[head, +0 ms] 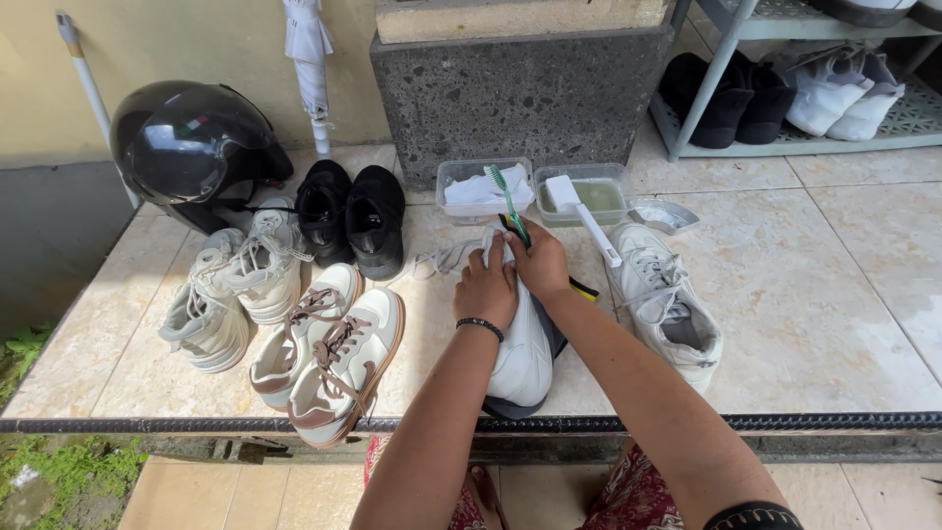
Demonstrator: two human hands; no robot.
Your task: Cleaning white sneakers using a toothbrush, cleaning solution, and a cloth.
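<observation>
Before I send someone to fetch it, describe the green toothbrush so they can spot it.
Start at the dark stone block. Two clear tubs sit at its foot. The toothbrush slants from the left tub to the right hand; its green handle sets it apart from the white brush alongside.

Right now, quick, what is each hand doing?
Left hand: closed on the white shoe, pressing it down.
Right hand: closed around the green toothbrush, on the shoe's toe.

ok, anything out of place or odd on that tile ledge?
Mostly tidy. One oddity: the white sneaker under both hands sits on a dark cloth and overhangs the tiled ledge's front edge. Its laces lie pulled out and loose on the tiles. No spills visible.
</observation>
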